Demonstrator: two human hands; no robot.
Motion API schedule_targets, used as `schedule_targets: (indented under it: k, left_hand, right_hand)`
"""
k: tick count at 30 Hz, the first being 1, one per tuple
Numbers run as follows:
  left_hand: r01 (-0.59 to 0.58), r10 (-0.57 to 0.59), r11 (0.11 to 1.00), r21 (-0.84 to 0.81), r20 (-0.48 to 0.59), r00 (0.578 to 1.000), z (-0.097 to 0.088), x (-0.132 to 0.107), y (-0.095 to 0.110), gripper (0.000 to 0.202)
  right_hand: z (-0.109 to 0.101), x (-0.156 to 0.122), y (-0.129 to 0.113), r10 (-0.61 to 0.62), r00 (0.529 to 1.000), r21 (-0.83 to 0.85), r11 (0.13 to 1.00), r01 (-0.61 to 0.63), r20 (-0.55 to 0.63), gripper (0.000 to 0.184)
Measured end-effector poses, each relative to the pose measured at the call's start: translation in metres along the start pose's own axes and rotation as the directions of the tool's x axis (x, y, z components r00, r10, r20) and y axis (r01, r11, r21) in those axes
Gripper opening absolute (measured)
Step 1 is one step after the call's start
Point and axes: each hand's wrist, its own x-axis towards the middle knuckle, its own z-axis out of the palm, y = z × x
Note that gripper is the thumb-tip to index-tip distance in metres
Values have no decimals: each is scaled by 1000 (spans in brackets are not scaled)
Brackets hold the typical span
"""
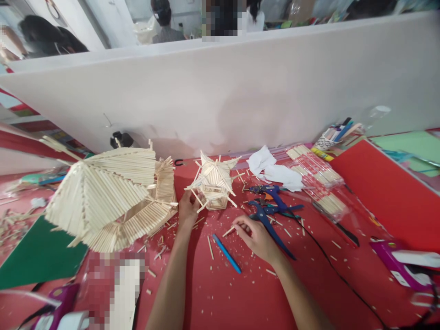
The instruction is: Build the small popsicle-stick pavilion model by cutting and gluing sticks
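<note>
A small pavilion model built of pale wooden sticks stands on the red table, its roof corners pointing outward. My left hand is closed at its left side; some fingertips are hidden behind the roof sticks. In front and to the right, my right hand pinches a short wooden stick just above the table. A blue pen lies between my forearms, with a loose thin stick beside it. Right of my right hand lie a blue-handled cutting tool and a blue glue gun.
A larger stick-built model stands at left over a green board. White gloves, bagged sticks, a pen cup and a red board lie right. A white partition runs behind. A black cable crosses the table.
</note>
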Motion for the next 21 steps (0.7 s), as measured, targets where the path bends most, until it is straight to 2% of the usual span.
schedule_targets:
  k: [6, 11, 14, 21]
  left_hand:
    - [-3, 4, 987, 162, -5, 1000, -2, -2, 6, 20]
    - [-139, 130, 977, 160, 66, 989, -6, -7, 11, 18]
    - [-177, 159, 967, 183, 111, 981, -8, -8, 11, 20]
    - [-197, 161, 891, 409, 123, 979, -8, -7, 12, 23]
  right_hand:
    - [2, 0, 6, -1, 1000, 63, 998, 3, -29, 21]
    - [2, -1, 7, 11, 997, 193, 981, 3, -71, 22]
    - [3, 0, 8, 9, 993, 272, 962, 23, -116, 23]
    - [4, -1, 6, -4, 982, 339, 938, 68, -188, 26]
